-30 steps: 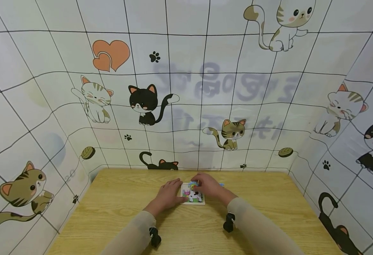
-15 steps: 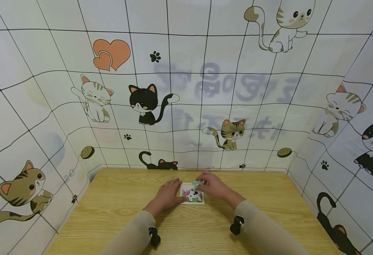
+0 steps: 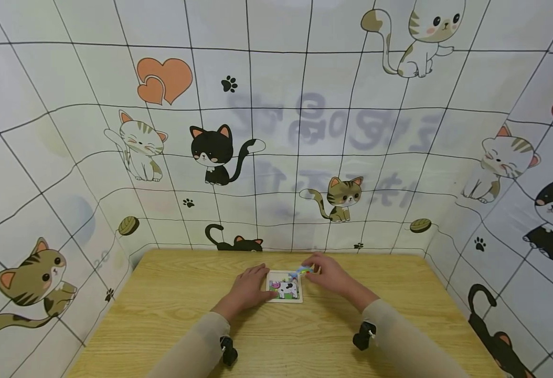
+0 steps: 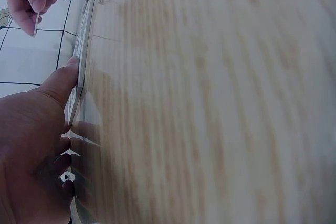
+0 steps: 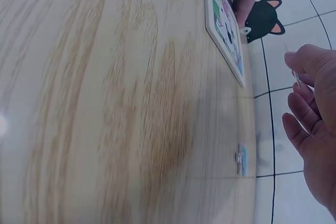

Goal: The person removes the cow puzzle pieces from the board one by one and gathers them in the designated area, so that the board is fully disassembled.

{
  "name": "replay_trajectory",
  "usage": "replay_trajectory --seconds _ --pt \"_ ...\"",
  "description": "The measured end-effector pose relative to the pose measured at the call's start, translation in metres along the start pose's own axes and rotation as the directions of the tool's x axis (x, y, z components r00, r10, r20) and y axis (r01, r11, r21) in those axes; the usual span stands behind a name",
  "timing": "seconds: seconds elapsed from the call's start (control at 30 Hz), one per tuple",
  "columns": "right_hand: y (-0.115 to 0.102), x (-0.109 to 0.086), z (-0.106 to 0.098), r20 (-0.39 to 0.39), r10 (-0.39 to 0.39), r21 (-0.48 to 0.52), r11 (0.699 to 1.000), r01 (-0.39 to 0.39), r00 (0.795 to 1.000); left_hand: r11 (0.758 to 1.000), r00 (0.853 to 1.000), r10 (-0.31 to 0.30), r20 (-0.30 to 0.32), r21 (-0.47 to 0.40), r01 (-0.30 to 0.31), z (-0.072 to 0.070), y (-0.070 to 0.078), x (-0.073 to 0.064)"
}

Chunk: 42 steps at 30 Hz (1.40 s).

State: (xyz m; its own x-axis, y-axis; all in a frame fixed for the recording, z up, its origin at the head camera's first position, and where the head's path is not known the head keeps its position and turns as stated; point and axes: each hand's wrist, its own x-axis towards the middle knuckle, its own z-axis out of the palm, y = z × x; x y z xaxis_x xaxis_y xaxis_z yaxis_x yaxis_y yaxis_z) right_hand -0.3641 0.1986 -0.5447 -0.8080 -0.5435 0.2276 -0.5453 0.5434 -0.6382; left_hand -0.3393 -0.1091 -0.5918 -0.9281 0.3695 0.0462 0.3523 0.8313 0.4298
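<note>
At the far right of a pale-rimmed, rectangular cow-picture board (image 3: 291, 301) touched by the uncurled left hand (image 3: 247, 286), the right hand (image 3: 329, 274) pinches a thin multicoloured piece (image 3: 304, 271), likely light, stiff and best held edgewise.

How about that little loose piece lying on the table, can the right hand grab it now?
Probably not quite yet: the right hand is pinching another piece. Nothing seems to block the way to the loose piece, though, so it could likely reach once it lets go.
</note>
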Motion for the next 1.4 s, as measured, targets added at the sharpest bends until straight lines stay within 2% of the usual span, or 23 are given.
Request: replay_trajectory --seconds 0.37,0.83,1.07,1.4 --pt "0.013 -0.013 -0.017 -0.036 0.037 0.089 0.995 -0.034 0.999 1.0 1.0 0.002 -0.008 -0.014 -0.002 -0.002 0.0 0.001" --pt "0.03 -0.032 -0.031 -0.061 0.135 0.107 0.986 -0.128 0.989 0.998 1.0 -0.002 -0.02 -0.057 0.001 0.005 -0.004 0.001" --pt "0.04 -0.039 -0.041 -0.069 0.139 0.119 0.984 -0.13 0.988 0.998 0.999 0.011 -0.039 -0.066 -0.013 0.008 -0.008 0.003" --pt "0.052 -0.047 -0.048 -0.085 0.144 0.104 0.985 -0.135 0.986 0.999 1.0 0.001 -0.016 -0.053 -0.001 0.007 -0.006 0.001"
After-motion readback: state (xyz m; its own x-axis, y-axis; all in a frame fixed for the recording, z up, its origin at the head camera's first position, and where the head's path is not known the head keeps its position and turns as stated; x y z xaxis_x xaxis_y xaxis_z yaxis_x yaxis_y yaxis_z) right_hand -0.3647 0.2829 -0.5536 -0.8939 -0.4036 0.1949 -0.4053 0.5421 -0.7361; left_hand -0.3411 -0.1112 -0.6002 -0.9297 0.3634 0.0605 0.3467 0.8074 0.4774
